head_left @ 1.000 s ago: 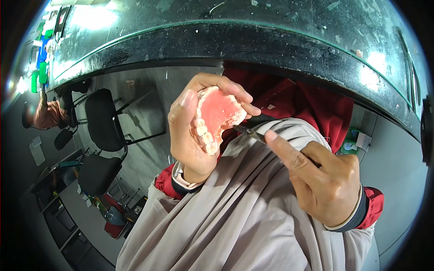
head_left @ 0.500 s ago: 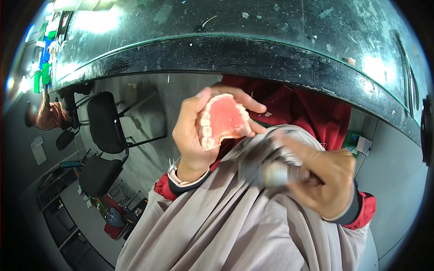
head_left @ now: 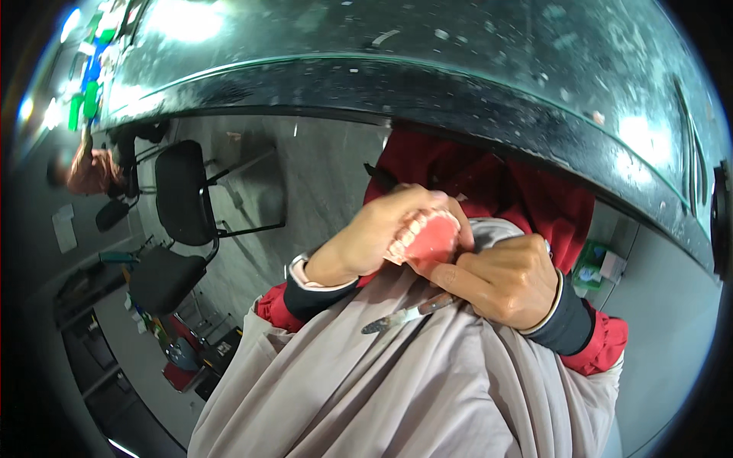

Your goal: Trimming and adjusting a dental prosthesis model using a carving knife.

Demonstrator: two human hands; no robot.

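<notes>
My left hand (head_left: 359,240) is wrapped round a pink denture base (head_left: 434,240) with a curved row of cream teeth, held over my lap. My right hand (head_left: 510,278) grips a narrow metal spatula-like tool (head_left: 397,319), its flat end pointing down-left below the denture over the pale cloth. A finger of that hand reaches the denture's lower edge.
A dark, speckled bench (head_left: 458,30) with a glass top runs across the top. At left, a person (head_left: 92,168) sits near black chairs (head_left: 183,191). A green container (head_left: 588,263) is low at right, red fabric (head_left: 489,183) under the bench edge.
My left hand has moved right and down, tilting the denture. My right hand's tool has swung from the denture's edge to point down-left below it, and the two hands are closer.
</notes>
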